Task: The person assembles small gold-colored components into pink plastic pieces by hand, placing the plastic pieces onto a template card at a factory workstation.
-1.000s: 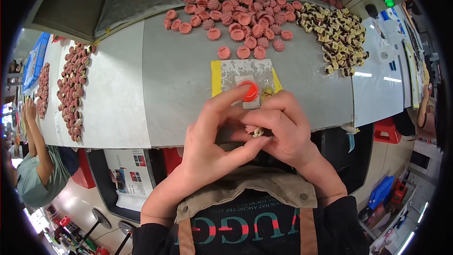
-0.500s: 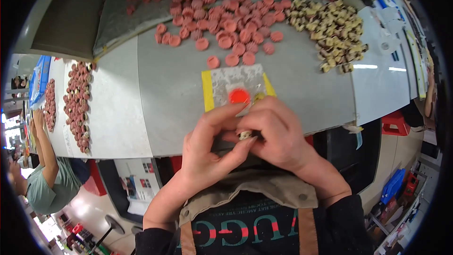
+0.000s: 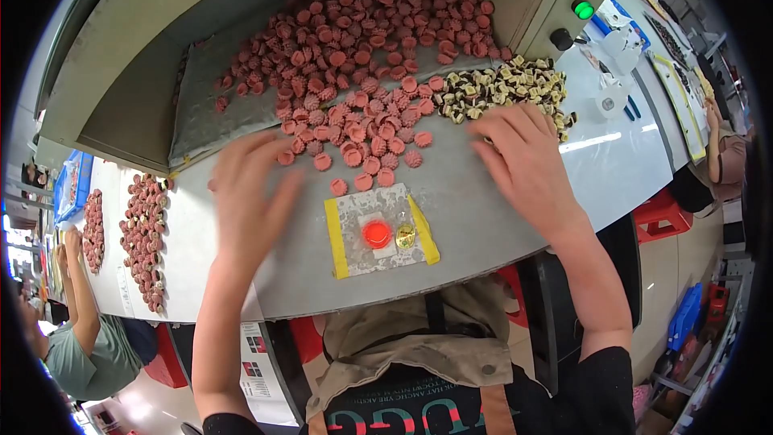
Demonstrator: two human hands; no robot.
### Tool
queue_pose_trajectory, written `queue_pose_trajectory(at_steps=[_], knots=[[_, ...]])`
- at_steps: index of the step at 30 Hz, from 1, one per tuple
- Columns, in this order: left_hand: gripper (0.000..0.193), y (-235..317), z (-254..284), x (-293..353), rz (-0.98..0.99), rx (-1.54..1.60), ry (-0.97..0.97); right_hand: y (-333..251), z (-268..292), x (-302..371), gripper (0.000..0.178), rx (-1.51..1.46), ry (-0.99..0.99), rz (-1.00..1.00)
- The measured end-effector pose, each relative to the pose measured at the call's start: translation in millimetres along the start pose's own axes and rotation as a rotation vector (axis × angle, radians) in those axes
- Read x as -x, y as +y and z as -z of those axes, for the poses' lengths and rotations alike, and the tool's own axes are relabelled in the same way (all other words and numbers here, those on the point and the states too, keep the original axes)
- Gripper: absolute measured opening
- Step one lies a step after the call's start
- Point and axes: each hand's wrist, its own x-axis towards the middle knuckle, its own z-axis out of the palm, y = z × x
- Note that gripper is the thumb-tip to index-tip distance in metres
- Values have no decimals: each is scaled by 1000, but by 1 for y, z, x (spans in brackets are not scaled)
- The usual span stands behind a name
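Note:
My left hand (image 3: 250, 197), blurred by motion, hovers over the table left of the pink pieces, its thumb apart from the fingers. A small pink bit shows at its outer edge; whether the hand touches it, I cannot tell. My right hand (image 3: 527, 169) reaches to the near edge of a heap of cream-and-dark small pieces (image 3: 507, 84), fingers apart. Many pink ridged round cups (image 3: 362, 125) spread between the hands. Nearer me lies a clear pad (image 3: 354, 238) with yellow tape edges, bearing a glowing red disc (image 3: 376, 234) and a gold round piece (image 3: 405, 235).
Behind the cups rises a beige machine housing (image 3: 539, 0) with red and green lights. Pink-and-cream pieces (image 3: 145, 234) lie in rows at left, near a blue tray (image 3: 74, 185) and a co-worker (image 3: 88, 354). Red stools (image 3: 662, 216) stand below the table.
My hands have parted from the small pink-and-cream piece they held together. The left went up and left, the right up to the cream heap. The view has shifted, showing more housing.

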Motion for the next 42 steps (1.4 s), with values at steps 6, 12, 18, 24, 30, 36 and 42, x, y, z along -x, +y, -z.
queue_pose_trajectory(at_steps=[6,12,18,24,30,36,42], knots=[[49,61,-80,-78,-310,133,-83,12,-38,-46,34,100,117,122],[25,29,-89,-80,-384,0,-40,20,-48,-49,28,162,58,164],[19,12,-68,-71,-379,15,-80,19,-27,-47,22,59,111,151],[29,28,-83,-88,-355,152,-36,-20,8,-17,17,-263,-45,-120],[18,28,-109,-102,-406,-15,-88,-51,3,11,16,-335,-167,-151],[10,12,-85,-78,-450,23,-7,-42,1,18,13,-164,-236,-4],[19,29,-14,-33,-16,512,-15,-42,-25,17,21,-189,-113,88]])
